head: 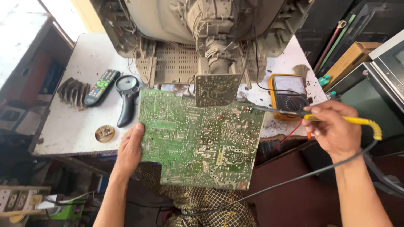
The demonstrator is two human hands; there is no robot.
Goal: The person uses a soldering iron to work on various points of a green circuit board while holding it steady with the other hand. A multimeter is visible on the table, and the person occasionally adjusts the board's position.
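Note:
A large green circuit board [198, 138] lies tilted over the table's front edge, solder side up. My left hand [130, 149] grips its left edge. My right hand [332, 128] holds a yellow-handled soldering iron [357, 121], whose dark tip rests on the board's upper right corner. A black cable runs from the iron's handle down past my right forearm. Behind the board stands an opened old television [210, 33] with its tube neck and a small board [216, 89] exposed.
On the white worn table [71, 126] lie a remote control [101, 86], a black magnifying glass [126, 98], a round brass tin [104, 133] and a dark finned heat sink [72, 92]. A yellow multimeter [289, 94] sits at right. Boxes and equipment crowd the right side.

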